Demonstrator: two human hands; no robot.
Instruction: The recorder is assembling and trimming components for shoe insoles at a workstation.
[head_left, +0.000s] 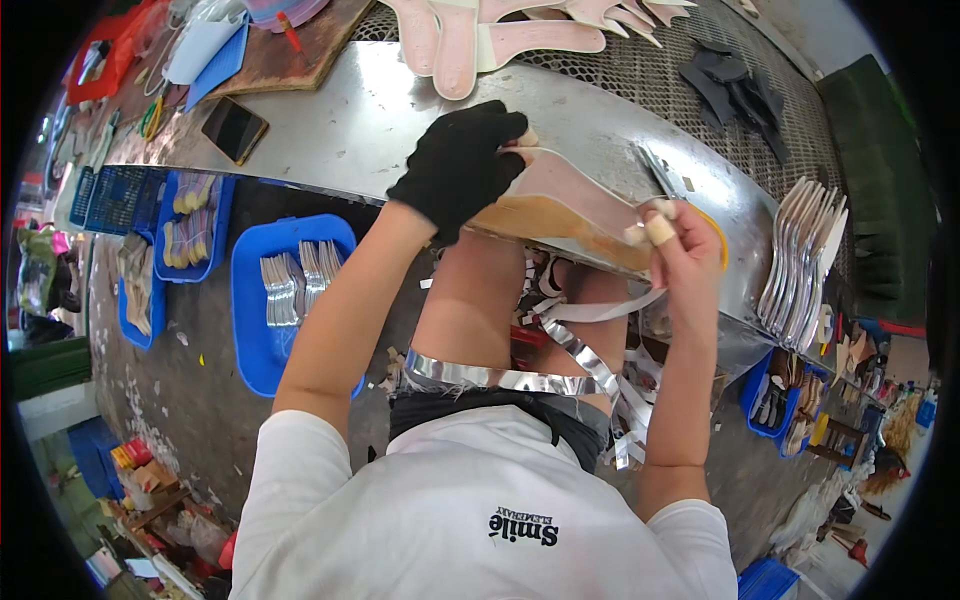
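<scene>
A pink insole with a pale edge is stretched between my hands over the front edge of the metal worktable. My left hand, in a black glove with bare or wrapped fingertips, is closed on its left end. My right hand is bare, with pale wraps on some fingers, and pinches the right end. Below the insole shows a tan surface; whether it belongs to the insole or the table edge, I cannot tell. A thin whitish strip hangs beneath my right hand, near shiny silver strips across my lap.
More pink insoles lie at the table's back, beside black pieces on mesh. A phone rests at left. Silver insoles stand stacked at right. A blue basin holding silver pieces and blue crates sit lower left.
</scene>
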